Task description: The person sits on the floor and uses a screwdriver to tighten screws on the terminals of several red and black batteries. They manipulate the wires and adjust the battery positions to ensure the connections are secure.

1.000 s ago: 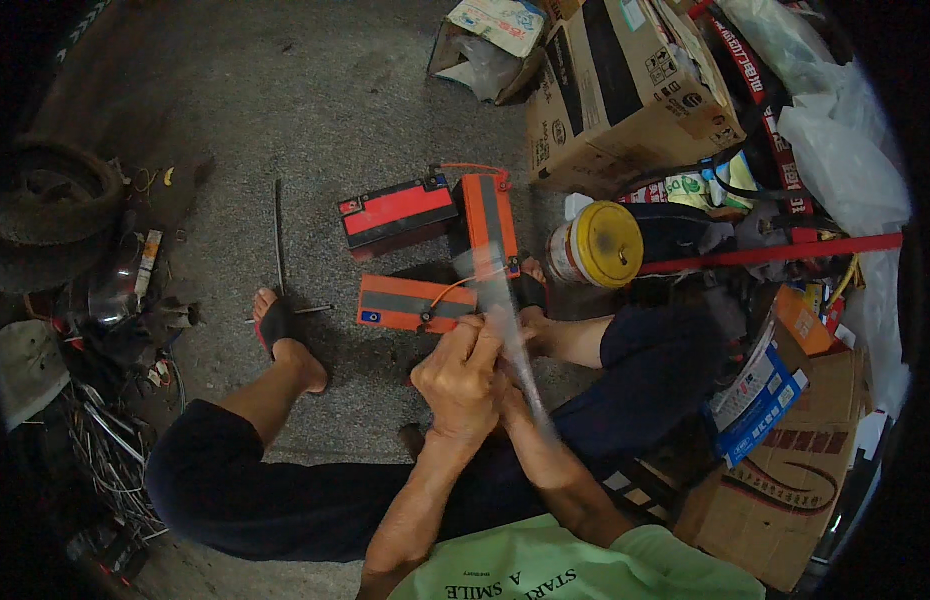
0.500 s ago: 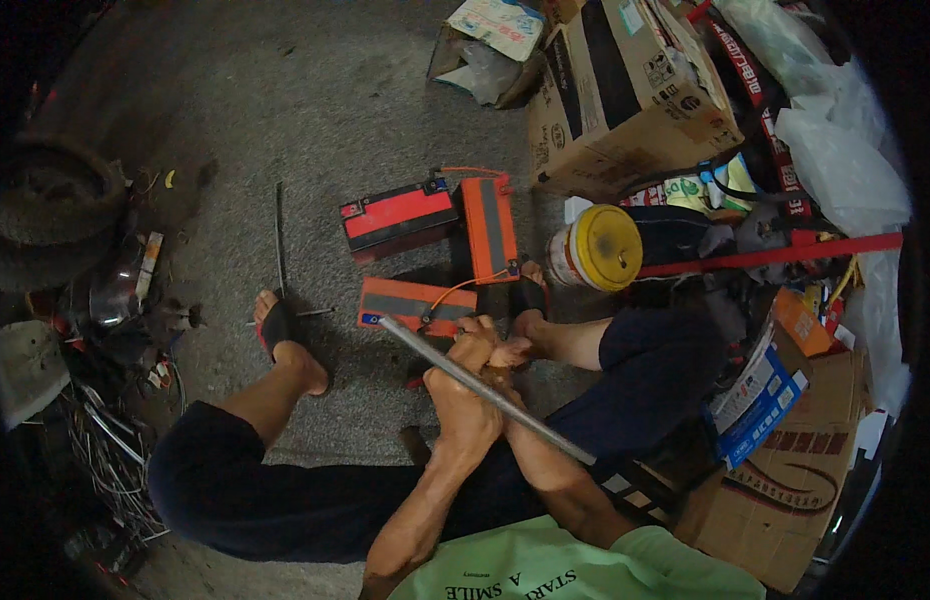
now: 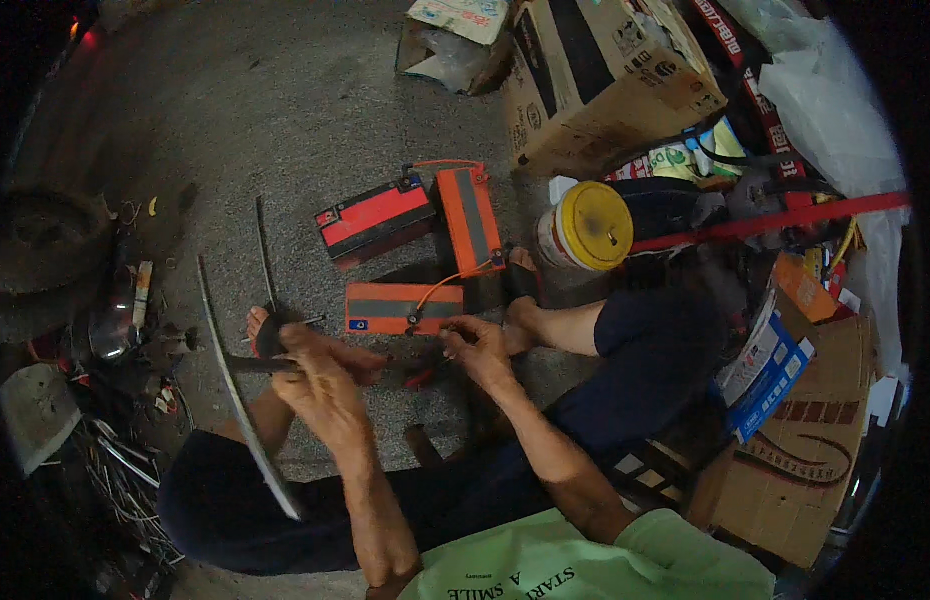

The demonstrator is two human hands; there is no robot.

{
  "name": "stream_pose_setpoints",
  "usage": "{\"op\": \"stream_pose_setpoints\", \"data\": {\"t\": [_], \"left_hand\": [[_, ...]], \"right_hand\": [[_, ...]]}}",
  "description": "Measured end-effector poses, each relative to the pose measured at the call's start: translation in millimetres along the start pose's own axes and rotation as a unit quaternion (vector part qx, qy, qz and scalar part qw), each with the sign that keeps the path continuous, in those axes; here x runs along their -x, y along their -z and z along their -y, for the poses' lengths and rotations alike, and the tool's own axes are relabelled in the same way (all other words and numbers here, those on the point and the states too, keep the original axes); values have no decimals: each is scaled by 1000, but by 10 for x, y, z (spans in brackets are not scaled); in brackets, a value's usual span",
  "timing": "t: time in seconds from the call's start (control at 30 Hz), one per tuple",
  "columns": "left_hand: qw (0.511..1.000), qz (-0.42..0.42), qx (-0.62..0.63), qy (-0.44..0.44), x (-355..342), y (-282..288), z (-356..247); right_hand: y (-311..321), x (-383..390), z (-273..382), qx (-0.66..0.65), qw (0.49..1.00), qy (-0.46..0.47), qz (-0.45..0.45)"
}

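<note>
Left hand point(image 3: 327, 392): your fingers are wrapped round the dark stem of a T-shaped metal tool point(image 3: 231, 375); blur softens the hand, and your grip covers the stem's far end.
Right hand point(image 3: 481, 356): your fingers are curled close together by the right end of the lower orange battery; you cannot tell whether they pinch anything small.
Batteries: the lower orange battery point(image 3: 390, 312) lies on the floor point(image 3: 205, 120) ahead of your hands; the upright orange battery point(image 3: 472, 225) and the red-and-black battery point(image 3: 380, 220) lie just beyond; an orange cable point(image 3: 447, 287) joins the two orange ones.
Floor rod: a thin rod point(image 3: 264, 245) runs toward your left foot point(image 3: 269, 333), which hides part of its lower end.
Bucket: the yellow-lidded bucket point(image 3: 597, 228) has its lid on; its contents are hidden.
Boxes: the small carton point(image 3: 417, 52) holds clear plastic point(image 3: 453, 62); the large cardboard box point(image 3: 560, 130) is cut off by the top edge, its inside out of sight; the blue box point(image 3: 773, 385) leans by a brown carton point(image 3: 790, 480).
Dim rim: the tyre point(image 3: 50, 245) and a heap of metal strands point(image 3: 125, 480) sink into shadow at your left.
</note>
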State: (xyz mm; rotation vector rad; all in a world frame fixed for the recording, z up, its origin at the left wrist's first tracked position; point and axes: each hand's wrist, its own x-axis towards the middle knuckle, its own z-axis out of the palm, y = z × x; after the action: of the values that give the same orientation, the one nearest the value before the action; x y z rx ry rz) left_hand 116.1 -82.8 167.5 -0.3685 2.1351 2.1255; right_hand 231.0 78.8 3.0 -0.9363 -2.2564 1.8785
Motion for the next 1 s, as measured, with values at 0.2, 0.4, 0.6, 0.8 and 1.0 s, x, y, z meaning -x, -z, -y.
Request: {"op": "stream_pose_setpoints", "data": {"t": [0.2, 0.4, 0.6, 0.8, 1.0], "left_hand": [[978, -47, -165, 121, -538, 475, 635], [875, -79, -474, 52, -718, 572, 1618], [831, 1, -537, 145, -681, 615, 2553], [845, -106, -521, 59, -605, 1107, 3739], [859, 1, -453, 239, -703, 1112, 3684]], "right_hand": [[161, 31, 383, -231, 966, -106, 41], [132, -9, 372, -342, 930, -130, 43], [175, -7, 344, -378, 915, -140, 29], [67, -5, 325, -347, 925, -151, 20], [93, 11, 295, -332, 929, -164, -4]]}}
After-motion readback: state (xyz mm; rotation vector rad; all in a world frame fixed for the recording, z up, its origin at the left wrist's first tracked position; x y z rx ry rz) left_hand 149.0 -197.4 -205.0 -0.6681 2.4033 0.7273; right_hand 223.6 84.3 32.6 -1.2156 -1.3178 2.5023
